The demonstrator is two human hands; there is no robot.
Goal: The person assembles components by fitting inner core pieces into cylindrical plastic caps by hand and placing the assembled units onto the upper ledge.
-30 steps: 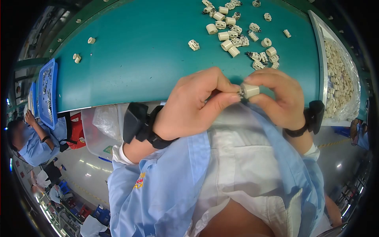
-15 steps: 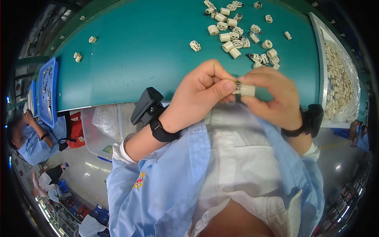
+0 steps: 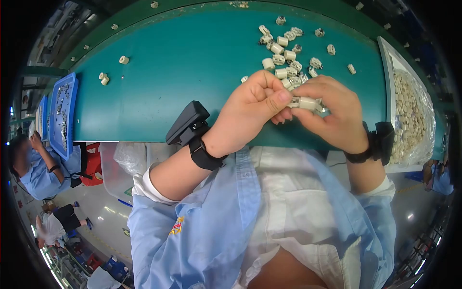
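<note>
Between my two hands, just above the near edge of the green work surface, is a cream-white plastic cylinder (image 3: 306, 103) with a slotted end. My left hand (image 3: 257, 101) pinches that slotted end between thumb and forefinger. From the other side, the fingers and thumb of my right hand (image 3: 337, 108) close around the cylinder's body. Part of it is hidden behind my fingertips. Right beyond my hands lie loose white cylinders (image 3: 268, 63) and slotted white pieces (image 3: 315, 63) with dark ends, some of them covered by my fingers.
The green work surface (image 3: 159, 82) stretches ahead, with a few white cylinders (image 3: 104, 78) at left. A blue tray (image 3: 72, 113) of small metal parts stands at the left end. At right is a plastic-lined box (image 3: 391, 91) full of white parts. A co-worker (image 3: 38, 164) sits at left.
My view has shifted, so the table parts appear lower. Both hands stay on the cylinder, which sits closer to the loose pieces; my right fingers have moved along it.
</note>
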